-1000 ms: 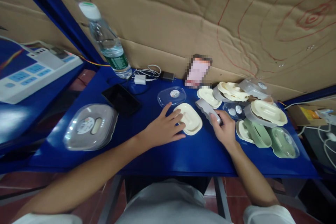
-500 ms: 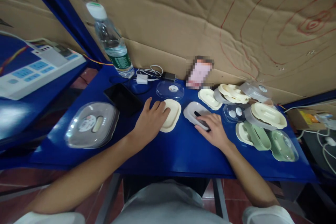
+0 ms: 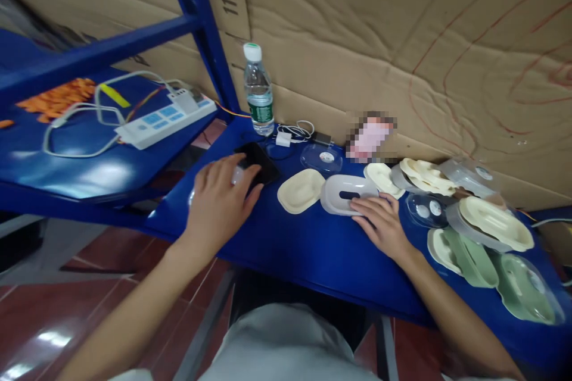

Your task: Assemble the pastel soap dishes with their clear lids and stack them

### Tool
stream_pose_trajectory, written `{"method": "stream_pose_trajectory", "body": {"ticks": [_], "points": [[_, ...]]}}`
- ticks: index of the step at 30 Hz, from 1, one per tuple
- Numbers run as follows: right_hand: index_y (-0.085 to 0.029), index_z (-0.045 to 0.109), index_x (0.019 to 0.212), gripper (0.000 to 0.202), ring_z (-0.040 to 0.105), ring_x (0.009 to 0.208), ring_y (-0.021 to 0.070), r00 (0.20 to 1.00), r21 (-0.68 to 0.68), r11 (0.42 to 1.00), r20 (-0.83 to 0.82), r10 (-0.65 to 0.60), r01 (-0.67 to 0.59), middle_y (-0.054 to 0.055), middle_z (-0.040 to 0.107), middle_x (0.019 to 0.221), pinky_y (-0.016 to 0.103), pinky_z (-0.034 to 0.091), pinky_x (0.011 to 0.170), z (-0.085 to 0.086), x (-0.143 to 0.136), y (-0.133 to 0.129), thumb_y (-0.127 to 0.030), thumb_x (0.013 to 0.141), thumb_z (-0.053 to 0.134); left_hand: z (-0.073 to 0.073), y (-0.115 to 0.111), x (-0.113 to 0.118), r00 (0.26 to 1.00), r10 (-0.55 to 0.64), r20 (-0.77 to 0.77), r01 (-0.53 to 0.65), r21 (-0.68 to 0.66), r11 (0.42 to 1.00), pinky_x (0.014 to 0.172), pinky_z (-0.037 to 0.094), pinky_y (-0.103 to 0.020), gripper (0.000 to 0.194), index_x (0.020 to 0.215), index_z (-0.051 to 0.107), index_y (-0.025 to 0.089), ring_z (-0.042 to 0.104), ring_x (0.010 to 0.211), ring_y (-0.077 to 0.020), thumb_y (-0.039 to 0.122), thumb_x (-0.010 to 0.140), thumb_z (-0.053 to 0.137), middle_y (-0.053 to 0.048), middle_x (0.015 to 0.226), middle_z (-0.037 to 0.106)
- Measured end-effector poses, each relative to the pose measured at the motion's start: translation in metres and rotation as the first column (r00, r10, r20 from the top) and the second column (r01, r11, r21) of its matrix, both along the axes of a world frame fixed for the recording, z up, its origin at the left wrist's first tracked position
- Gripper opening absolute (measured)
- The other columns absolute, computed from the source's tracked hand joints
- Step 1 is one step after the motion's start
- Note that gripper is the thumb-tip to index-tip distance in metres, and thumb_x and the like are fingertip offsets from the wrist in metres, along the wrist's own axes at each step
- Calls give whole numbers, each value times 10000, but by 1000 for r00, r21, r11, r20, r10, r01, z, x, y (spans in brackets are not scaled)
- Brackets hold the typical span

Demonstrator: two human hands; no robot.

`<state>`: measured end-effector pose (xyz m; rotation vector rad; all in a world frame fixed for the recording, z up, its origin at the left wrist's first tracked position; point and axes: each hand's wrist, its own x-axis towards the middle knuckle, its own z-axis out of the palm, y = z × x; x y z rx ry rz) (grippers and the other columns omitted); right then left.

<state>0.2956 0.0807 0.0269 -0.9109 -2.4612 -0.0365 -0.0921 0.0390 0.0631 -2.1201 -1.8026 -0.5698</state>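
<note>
Spreading over a clear plastic piece [image 3: 236, 175] at the desk's [image 3: 290, 256] left end, the left hand [image 3: 220, 196] hides most of it, so whether it grips cannot be told; a careless sweep might nudge the black phone [image 3: 263, 165] just beside the fingers. The capped bottle [image 3: 260, 98] holds some water and could topple if knocked. A clear lid [image 3: 318, 156] lies behind the cream tray [image 3: 301, 191], whose shallow hollow shows nothing in it. The right hand [image 3: 379, 221] appears to pinch the near right rim of the pale grey container [image 3: 333, 199] right beside that tray; a loose hold could let it skid into it. Its floor shows only a dark slot. Farther right, a cream insert [image 3: 498, 223] tops a grey container [image 3: 465, 227], and might slip off if the crowded pieces, including a green container [image 3: 478, 265], get bumped.
</note>
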Motion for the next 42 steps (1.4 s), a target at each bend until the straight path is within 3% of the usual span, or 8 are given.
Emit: {"method": "stream_pose_trajectory", "body": {"ticks": [3, 9, 16, 22, 28, 34, 38, 42], "points": [[-262, 670, 1379, 320, 695, 1211, 251, 996, 6, 996, -16, 89, -89, 68, 768, 1324, 546, 410, 1217, 4, -31, 29, -272, 1060, 649, -13, -23, -28, 974, 196, 114, -188, -79, 979, 1063, 536, -631, 537, 1464, 589, 167, 582, 1366, -480, 517, 1059, 539, -217, 1563, 519], [-234, 674, 1397, 368, 620, 1329, 316, 995, -50, 995, 36, 88, -86, 125, 689, 1433, 558, 495, 1169, 6, -61, 76, -400, 1083, 579, -41, -43, -50, 946, 237, 223, -183, -237, 954, 1066, 542, -648, 633, 1469, 562, 213, 500, 1455, -496, 519, 938, 718, -234, 1636, 417], [-241, 548, 1544, 493, 598, 1375, 325, 989, -85, 996, 140, 39, -27, 148, 634, 1503, 556, 499, 1145, 3, -32, 9, -408, 1082, 585, -50, -64, -59, 825, 150, 545, -66, -171, 983, 1160, 520, -582, 509, 1376, 601, 282, 575, 1416, -394, 567, 960, 664, -119, 1574, 507], [-225, 554, 1552, 502, 559, 1441, 243, 910, -41, 950, 277, 309, -310, 106, 584, 1595, 447, 437, 1233, 1, -81, -51, -445, 1100, 563, -64, -63, -37, 787, -24, 616, 98, -87, 991, 1147, 525, -573, 444, 1360, 620, 266, 603, 1379, -365, 508, 990, 657, -119, 1499, 586], [-207, 431, 1641, 717, 305, 1633, 254, 866, 1, 922, 344, 364, -388, 98, 387, 1740, 503, 259, 1348, -8, -131, -46, -548, 1045, 635, -53, -63, -51, 813, -50, 580, 61, -1, 998, 1167, 501, -626, 394, 1361, 622, 303, 616, 1356, -370, 436, 995, 677, -110, 1409, 645], [-217, 543, 1542, 547, 555, 1413, 241, 864, -123, 915, 303, 402, -383, 103, 654, 1498, 495, 304, 1292, -15, -127, -50, -467, 1065, 638, -15, -7, -35, 870, -189, 456, 150, 121, 981, 1210, 473, -628, 527, 1431, 566, 297, 560, 1418, -376, 469, 962, 735, -142, 1493, 546], [-223, 542, 1542, 588, 646, 1205, 236, 903, -150, 947, 291, 316, -283, 96, 732, 1344, 460, 393, 1159, -12, -86, -69, -478, 1033, 692, -28, 56, 1, 883, -165, 440, 154, 61, 986, 1199, 476, -597, 518, 1409, 575, 197, 544, 1424, -384, 451, 976, 702, -196, 1466, 531], [-231, 601, 1478, 550, 637, 1219, 247, 946, -104, 974, 237, 222, -203, 94, 735, 1335, 443, 367, 1123, -11, -57, -74, -482, 1007, 732, -49, 96, 24, 914, -58, 402, 105, -97, 990, 1213, 424, -661, 561, 1424, 584, 185, 469, 1494, -447, 437, 948, 738, -235, 1579, 443]]}}
